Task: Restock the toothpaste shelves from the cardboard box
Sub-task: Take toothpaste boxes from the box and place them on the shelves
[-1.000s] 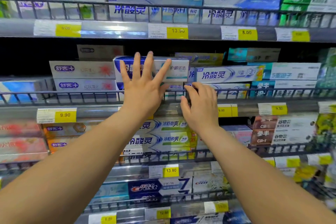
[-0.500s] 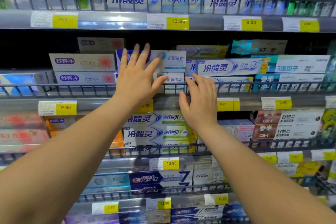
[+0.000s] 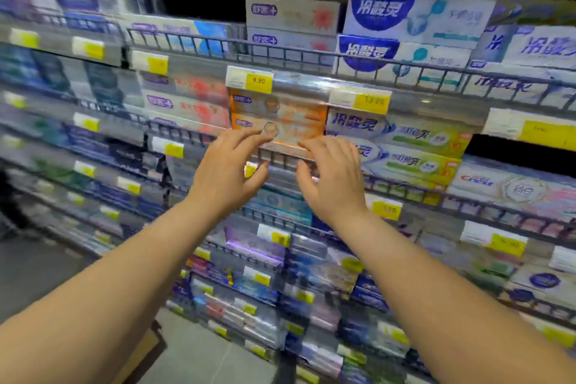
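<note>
Left hand [image 3: 227, 171] and right hand [image 3: 333, 179], both empty and loose-fingered, before two orange toothpaste boxes [image 3: 293, 114]

Both hands have dropped a shelf. The left hand [image 3: 229, 170] and right hand [image 3: 332, 178], lately up at the blue-and-white boxes [image 3: 414, 19], now reach the orange boxes [image 3: 290, 118], fingers [image 3: 246, 138] loosely curved. The whole view has swung leftward.

A shop aisle — tiered wire-fronted shelves [image 3: 343, 56] across the frame, packed with boxed toothpaste [image 3: 414, 17], yellow price tags [image 3: 258, 80] clipped along every shelf edge.
</note>
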A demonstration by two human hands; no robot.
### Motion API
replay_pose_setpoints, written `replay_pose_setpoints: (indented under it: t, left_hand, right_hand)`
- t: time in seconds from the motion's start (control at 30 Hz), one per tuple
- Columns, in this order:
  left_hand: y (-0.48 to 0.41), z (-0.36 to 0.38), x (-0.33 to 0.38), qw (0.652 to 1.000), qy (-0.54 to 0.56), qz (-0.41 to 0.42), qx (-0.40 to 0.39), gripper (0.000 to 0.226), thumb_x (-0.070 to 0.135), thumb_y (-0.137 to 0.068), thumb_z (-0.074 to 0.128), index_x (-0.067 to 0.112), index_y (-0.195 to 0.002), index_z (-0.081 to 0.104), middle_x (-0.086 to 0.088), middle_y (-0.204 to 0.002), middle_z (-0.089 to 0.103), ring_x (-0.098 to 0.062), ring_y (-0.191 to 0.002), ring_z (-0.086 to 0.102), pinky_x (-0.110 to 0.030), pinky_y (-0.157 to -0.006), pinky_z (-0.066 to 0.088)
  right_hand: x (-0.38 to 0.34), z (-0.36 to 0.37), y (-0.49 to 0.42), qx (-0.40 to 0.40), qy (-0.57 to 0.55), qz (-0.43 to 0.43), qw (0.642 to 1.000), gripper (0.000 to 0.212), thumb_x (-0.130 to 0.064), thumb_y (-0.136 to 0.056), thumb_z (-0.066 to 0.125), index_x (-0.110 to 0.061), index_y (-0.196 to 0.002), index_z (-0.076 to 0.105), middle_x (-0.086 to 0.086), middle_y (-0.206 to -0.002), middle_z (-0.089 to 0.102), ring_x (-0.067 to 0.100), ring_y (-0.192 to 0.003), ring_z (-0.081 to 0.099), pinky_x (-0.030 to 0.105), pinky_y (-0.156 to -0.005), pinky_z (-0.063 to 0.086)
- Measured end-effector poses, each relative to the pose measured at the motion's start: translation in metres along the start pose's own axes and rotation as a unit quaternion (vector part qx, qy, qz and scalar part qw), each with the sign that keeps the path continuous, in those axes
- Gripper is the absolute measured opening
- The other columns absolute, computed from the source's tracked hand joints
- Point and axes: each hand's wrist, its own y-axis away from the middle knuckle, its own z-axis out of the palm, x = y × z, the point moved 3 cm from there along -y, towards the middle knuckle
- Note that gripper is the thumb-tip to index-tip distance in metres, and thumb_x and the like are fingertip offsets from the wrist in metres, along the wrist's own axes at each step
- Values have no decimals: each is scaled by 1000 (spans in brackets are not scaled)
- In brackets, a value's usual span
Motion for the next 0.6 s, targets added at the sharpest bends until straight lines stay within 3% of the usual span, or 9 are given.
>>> replay_pose_setpoints:
  t: [0.13, 0.23, 0.37, 0.5, 0.6]
  left_hand:
    - [83, -36, -52, 996, -12, -87, -28, 39, 29, -90, 59, 19, -127, 55, -2, -126, 57, -21, -117, 50, -35, -99, 38]
    - [150, -79, -94, 990, -23, -132, -34, 38, 29, -90, 60, 19, -126, 56, -1, -122, 59, -21, -112, 52, -34, -96, 39]
    - [243, -151, -149, 982, -19, -185, -44, 36, 29, -90, 60, 17, -124, 57, 1, -117, 60, -15, -107, 53, -31, -93, 43]
    - [327, -221, -199, 968, -47, -239, -52, 35, 26, -89, 63, 21, -123, 58, 9, -110, 58, -7, -97, 52, -21, -86, 38]
    - [375, -261, -235, 955, -60, -289, -39, 33, 24, -88, 64, 20, -120, 60, 4, -112, 61, -12, -97, 54, -24, -87, 39]
  right_hand:
    - [-77, 47, 29, -108, -82, 11, 991, 34, -30, -84, 49, -11, -108, 65, 7, -100, 65, 26, -97, 55, 31, -87, 33]
    - [-147, 85, 50, -179, -116, 12, 977, 38, -32, -85, 48, -11, -112, 64, 7, -106, 65, 29, -103, 56, 38, -91, 37]
    - [-249, 132, 76, -222, -163, 5, 961, 36, -31, -85, 47, -13, -111, 64, 5, -103, 66, 28, -100, 58, 41, -90, 41]
    - [-349, 172, 99, -267, -201, 6, 942, 30, -24, -90, 55, -14, -117, 62, 2, -109, 65, 25, -107, 56, 43, -98, 37]
    - [-409, 207, 110, -314, -216, 3, 925, 31, -26, -90, 54, -17, -119, 60, 1, -111, 63, 24, -109, 53, 40, -100, 33]
